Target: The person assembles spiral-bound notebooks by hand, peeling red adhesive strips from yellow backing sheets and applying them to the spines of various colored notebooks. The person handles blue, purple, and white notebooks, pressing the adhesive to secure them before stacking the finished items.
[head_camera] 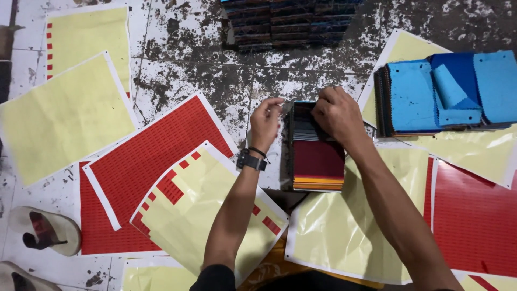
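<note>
Swatch stack: a fanned stack of fabric swatches [318, 161] lies on the floor between the 2 forearms, with a dark red piece on top, orange and yellow edges at the near end and grey and dark layers at the far end.
Right hand: the right hand [338, 114] presses down on the far end of the stack, fingers curled closed into the dark layers.
Left hand: the left hand [265, 123] sits just left of the stack's far corner, fingertips pinched together on a thin edge there; what exactly they pinch is too small to tell.
Wrist: a black watch [251, 160] and a thin band circle the left wrist.
Blue swatches: a second stack topped with blue pieces [414, 97] lies to the right, well apart from the hands.
Sheets: red sticker sheets [156, 145] and pale yellow backing sheets [64, 118] overlap across the floor.
Floor: stained white tiles [183, 59].
Far edge: 1 row of dark bundles [285, 21].
Sandal: 1 sandal [46, 230] lies at the lower left.
</note>
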